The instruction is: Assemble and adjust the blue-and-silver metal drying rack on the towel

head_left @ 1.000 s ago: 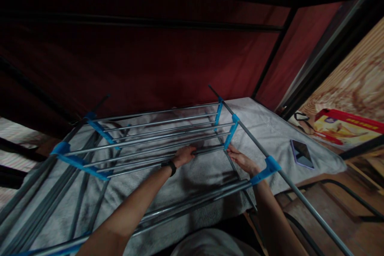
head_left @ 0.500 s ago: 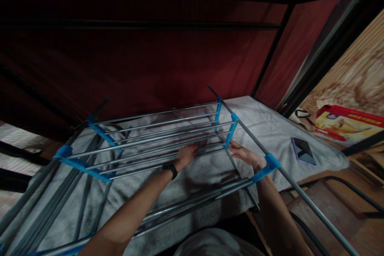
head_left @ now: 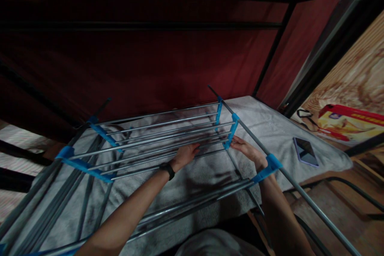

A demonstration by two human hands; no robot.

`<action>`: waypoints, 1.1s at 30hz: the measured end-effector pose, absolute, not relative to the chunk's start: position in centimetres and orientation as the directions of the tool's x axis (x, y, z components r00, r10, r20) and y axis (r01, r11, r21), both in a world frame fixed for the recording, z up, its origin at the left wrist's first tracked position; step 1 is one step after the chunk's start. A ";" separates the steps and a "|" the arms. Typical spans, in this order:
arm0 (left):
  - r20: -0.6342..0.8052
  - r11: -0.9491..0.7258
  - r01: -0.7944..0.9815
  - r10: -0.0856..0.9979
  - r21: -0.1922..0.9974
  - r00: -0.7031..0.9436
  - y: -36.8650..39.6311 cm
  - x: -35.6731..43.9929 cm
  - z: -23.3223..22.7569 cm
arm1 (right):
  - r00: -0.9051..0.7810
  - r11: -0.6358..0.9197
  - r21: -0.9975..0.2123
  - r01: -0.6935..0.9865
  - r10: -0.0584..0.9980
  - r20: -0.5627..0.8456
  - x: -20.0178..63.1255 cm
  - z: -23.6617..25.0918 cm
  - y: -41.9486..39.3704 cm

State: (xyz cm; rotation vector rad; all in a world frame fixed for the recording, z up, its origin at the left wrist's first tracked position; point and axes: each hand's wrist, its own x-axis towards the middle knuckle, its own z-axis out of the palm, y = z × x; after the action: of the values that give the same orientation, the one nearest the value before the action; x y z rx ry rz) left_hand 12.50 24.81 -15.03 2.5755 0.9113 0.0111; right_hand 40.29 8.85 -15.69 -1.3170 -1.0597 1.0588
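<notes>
A folding metal drying rack [head_left: 144, 140] with blue plastic joints lies opened out across a grey blanket [head_left: 270, 128] on a bed, under a dark upper frame and a red curtain. Its upper tier of rails looks level and spread, and so does the lower bundle of rails nearer the person; no laundry hangs on it, so it seems only set out so far. The long side pole [head_left: 300, 192] runs past the bed edge on the right, over the floor, where room is tight; the curtain closes off the far side. A phone [head_left: 306, 152] lies on the blanket, well apart from the rack. The left hand [head_left: 186, 155] curls loosely over a rail. The right hand [head_left: 247, 150] has its fingers touching the blue joint [head_left: 232, 132], not closed round it.
</notes>
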 end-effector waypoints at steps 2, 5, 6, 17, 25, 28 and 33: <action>-0.114 -0.713 0.587 0.594 0.384 0.796 24.7 12.5 -15.0 | 0.186 -0.006 -1.000 0.020 0.983 -0.002 40.1 -15.4 8.8; -0.105 -0.723 0.581 0.589 0.375 0.801 24.5 12.5 -14.9 | 0.131 0.030 -0.999 0.018 0.991 0.032 40.0 -15.2 8.8; -0.104 -0.723 0.582 0.591 0.371 0.800 24.5 12.5 -14.9 | 0.117 0.042 -0.999 0.015 0.992 0.044 40.0 -15.3 8.9; -0.098 -0.723 0.573 0.586 0.385 0.805 23.8 12.5 -14.8 | 0.199 -0.016 -0.996 -0.093 0.979 -0.034 40.2 -16.8 9.0; -0.124 -0.700 0.583 0.591 0.412 0.797 24.0 12.6 -15.0 | 0.196 -0.007 -0.996 -0.092 0.980 -0.025 40.2 -16.8 9.2; -0.128 -0.694 0.585 0.593 0.421 0.795 24.1 12.6 -14.9 | 0.184 -0.009 -0.996 -0.086 0.983 -0.025 40.1 -16.7 9.1; -0.135 -0.709 0.585 0.585 0.393 0.800 24.1 12.6 -14.8 | 0.171 -0.010 -0.998 -0.060 0.985 -0.020 39.7 -15.8 8.9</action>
State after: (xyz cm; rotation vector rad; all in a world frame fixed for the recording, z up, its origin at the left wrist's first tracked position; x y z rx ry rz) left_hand 12.63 24.09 -14.76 2.5670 0.8787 -0.0004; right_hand 39.71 8.90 -15.79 -1.2531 -1.0317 1.1195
